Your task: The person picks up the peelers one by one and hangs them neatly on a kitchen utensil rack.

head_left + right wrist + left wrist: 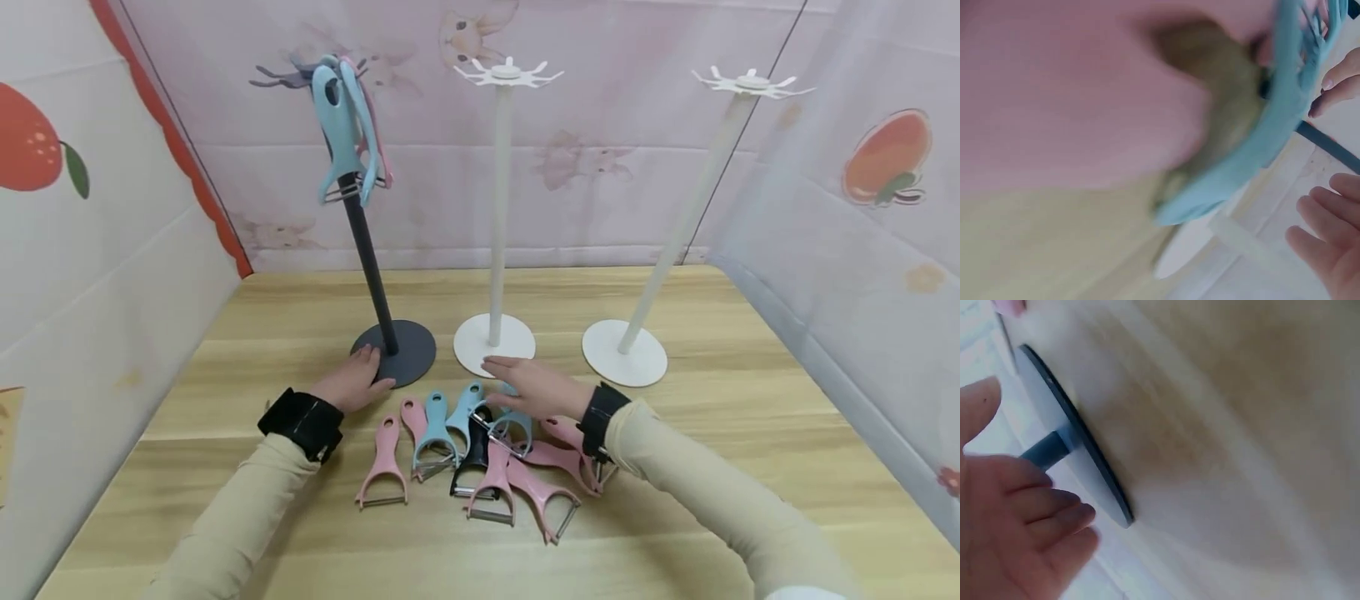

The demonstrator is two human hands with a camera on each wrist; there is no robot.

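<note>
My left hand (351, 382) reaches the left rim of the dark stand's round base (411, 346), fingers extended and nothing in its palm. In the left wrist view the dark base (1079, 434) stands just past those fingers. My right hand (536, 388) is held flat over the back of a pile of Y-shaped peelers, its fingertips at the front rim of the middle white stand's base (472, 342). Pink peelers (386, 446), blue peelers (436, 417) and a black peeler (477, 446) lie in the pile. One blue peeler (517, 429) is partly hidden beneath the right hand.
Blue peelers (343, 133) and a pink peeler (384, 162) hang from the dark stand's hooks at the left. The middle white stand (500, 200) and right white stand (686, 212) have bare hooks. Patterned cloth walls (607, 200) border the wooden table (720, 500).
</note>
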